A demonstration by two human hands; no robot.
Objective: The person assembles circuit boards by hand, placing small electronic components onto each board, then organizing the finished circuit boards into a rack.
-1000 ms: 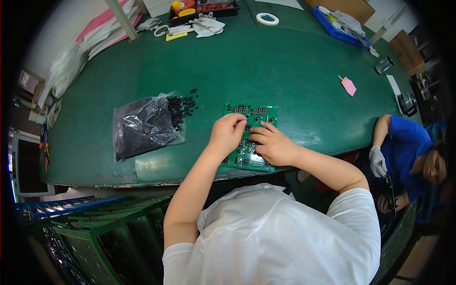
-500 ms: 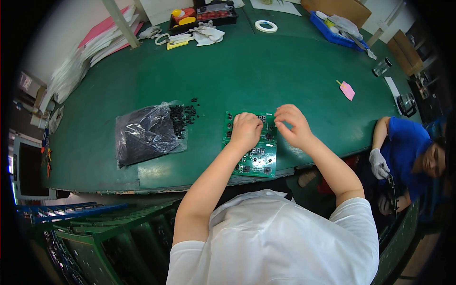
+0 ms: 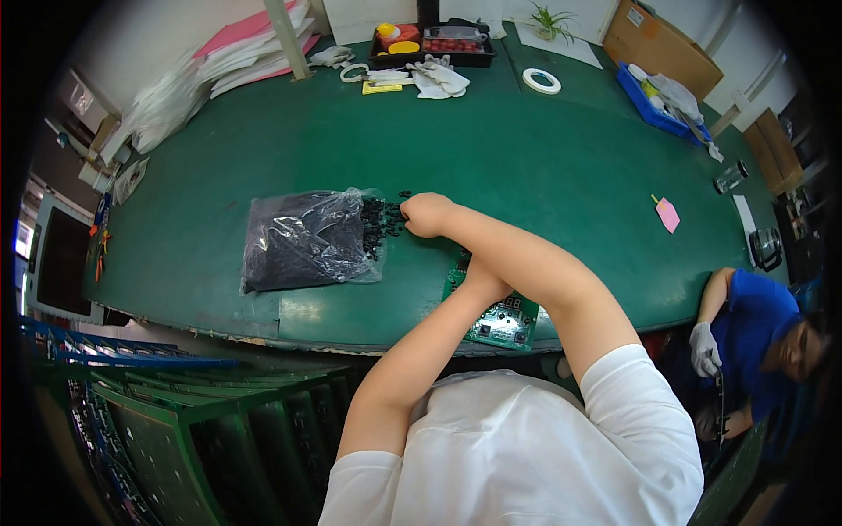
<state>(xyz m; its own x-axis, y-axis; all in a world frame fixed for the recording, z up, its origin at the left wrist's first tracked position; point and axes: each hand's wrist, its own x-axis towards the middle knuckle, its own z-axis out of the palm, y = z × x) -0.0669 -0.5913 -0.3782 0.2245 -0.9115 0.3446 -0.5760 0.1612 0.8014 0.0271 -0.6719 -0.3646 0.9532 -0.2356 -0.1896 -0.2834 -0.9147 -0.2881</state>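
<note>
My right hand (image 3: 427,216) is stretched across to the left, its fingers curled down at the edge of a spill of small black parts (image 3: 375,226). What its fingertips hold is hidden. The parts lie at the mouth of a clear plastic bag (image 3: 303,241) filled with something dark. Under my crossing right forearm, my left hand (image 3: 484,277) rests over a green circuit board (image 3: 517,326) with digit displays and small black parts on it. Its fingers are covered by the right arm.
White gloves (image 3: 438,79), a black tray (image 3: 478,57) and a roll of tape (image 3: 541,81) sit at the far side. A blue basket (image 3: 649,101) stands far right, a pink tag (image 3: 667,215) nearer. A gloved co-worker (image 3: 754,342) sits at right; green racks (image 3: 210,430) stand below the table edge.
My right hand has left the board and swung left over my left arm to the loose black parts. My left hand stays at the board. The whole view has shifted slightly.
</note>
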